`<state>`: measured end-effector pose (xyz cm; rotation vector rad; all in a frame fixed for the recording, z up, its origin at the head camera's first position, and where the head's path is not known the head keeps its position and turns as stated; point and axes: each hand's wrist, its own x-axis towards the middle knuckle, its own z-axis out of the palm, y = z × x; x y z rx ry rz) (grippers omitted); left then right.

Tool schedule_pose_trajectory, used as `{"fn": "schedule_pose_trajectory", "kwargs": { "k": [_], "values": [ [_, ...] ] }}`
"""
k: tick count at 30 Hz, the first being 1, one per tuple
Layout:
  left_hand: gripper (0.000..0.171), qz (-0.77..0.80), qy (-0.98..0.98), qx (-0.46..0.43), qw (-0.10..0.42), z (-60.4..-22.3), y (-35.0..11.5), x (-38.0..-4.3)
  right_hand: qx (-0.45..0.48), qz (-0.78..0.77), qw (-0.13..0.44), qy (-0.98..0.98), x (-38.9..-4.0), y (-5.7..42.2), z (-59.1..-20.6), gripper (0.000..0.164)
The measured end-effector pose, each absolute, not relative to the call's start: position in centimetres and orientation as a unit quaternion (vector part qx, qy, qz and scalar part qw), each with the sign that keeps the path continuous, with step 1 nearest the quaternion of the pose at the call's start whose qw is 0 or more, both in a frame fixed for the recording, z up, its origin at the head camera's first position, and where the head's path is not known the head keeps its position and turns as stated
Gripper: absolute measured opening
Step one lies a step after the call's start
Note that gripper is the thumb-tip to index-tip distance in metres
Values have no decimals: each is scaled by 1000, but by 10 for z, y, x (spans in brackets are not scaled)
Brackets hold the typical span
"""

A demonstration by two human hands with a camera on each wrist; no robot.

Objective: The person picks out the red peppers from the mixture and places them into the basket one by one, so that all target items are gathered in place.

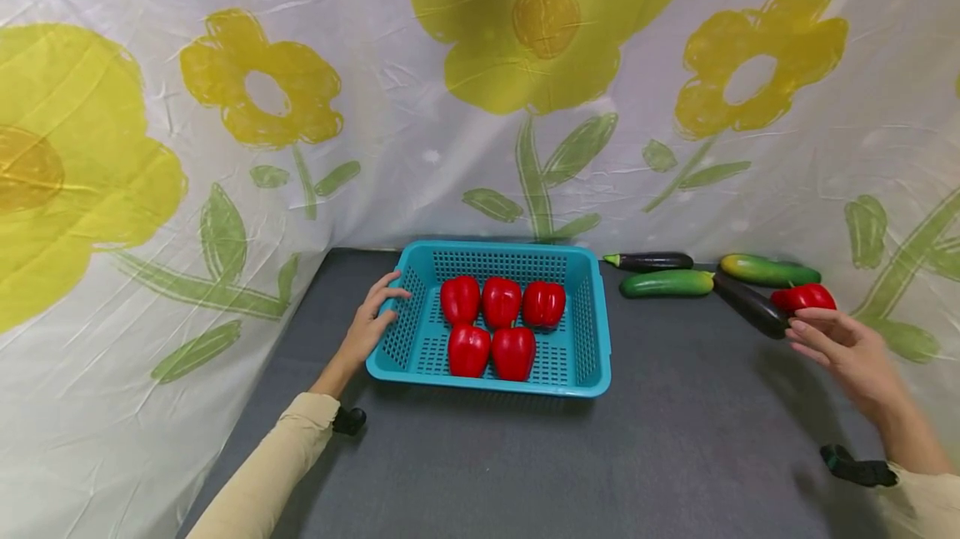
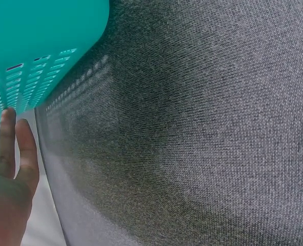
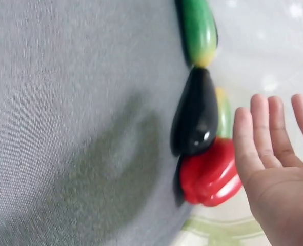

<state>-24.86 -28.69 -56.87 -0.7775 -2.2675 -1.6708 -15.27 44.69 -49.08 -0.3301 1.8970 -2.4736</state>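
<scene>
A blue plastic basket point(image 1: 491, 387) with perforated walls stands on the dark grey table, holding several red bell peppers point(image 1: 501, 302). My left hand point(image 1: 366, 324) is at its left side, some fingers over the rim; in the left wrist view, straight fingers point(image 2: 6, 138) reach up along the perforated wall. At the far right, my right hand point(image 1: 851, 356) hovers close to another red bell pepper point(image 1: 804, 297), overlapping its lower edge in the head view. The right wrist view shows that hand's fingers extended and parted, the palm bare, beside the pepper point(image 3: 210, 171).
Left of the loose pepper lies a dark eggplant point(image 1: 750, 304). A green cucumber-like vegetable point(image 1: 666, 283), a second eggplant point(image 1: 652, 262) and a yellow-green vegetable point(image 1: 768, 271) lie along the table's back edge. A flowered curtain point(image 1: 420, 147) hangs behind and at the sides.
</scene>
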Motion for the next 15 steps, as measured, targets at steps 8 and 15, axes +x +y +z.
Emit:
{"fn": "schedule_pose_trajectory", "kwargs": {
  "k": [8,15],
  "values": [
    [33,-566,-775,-258,114,-562,-281,-244,-11,-741,-110,662,-163,462,-495,32],
    [32,-540,-809,-208,98,-533,-265,-228,96,-549,-152,817,-172,469,-495,53]
  ]
}}
